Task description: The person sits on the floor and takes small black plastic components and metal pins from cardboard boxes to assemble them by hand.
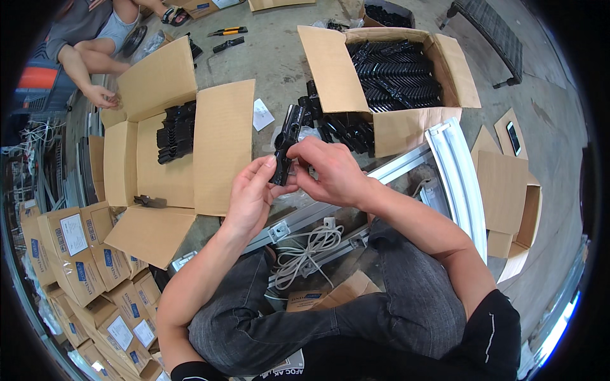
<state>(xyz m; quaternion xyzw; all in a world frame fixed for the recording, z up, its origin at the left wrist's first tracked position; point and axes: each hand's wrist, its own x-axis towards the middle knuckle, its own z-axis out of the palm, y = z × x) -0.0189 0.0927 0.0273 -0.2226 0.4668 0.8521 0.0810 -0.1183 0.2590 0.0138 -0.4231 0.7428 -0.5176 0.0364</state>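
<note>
In front of me I hold a long, glossy black plastic part (291, 132), tilted with its upper end leaning right. My left hand (248, 196) is closed on its lower end, thumb on top and fingers underneath. My right hand (332, 170) has its fingers curled against the part's right side; whether a small piece is pinched there is hidden. Just beyond my hands, similar black parts (346, 132) lie heaped on the floor. To the left, an open cardboard box (223, 149) contains a stack of black parts (176, 132). Another open box (406, 125), at the far right, is packed with rows of them.
White metal rails (394, 164) and a coiled pale cable (311, 251) lie by my legs. Sealed cartons (67, 244) are piled at left. A phone (513, 138) rests on cardboard at right. A knife (227, 30) lies farther off. Another person's hand (101, 96) is at upper left.
</note>
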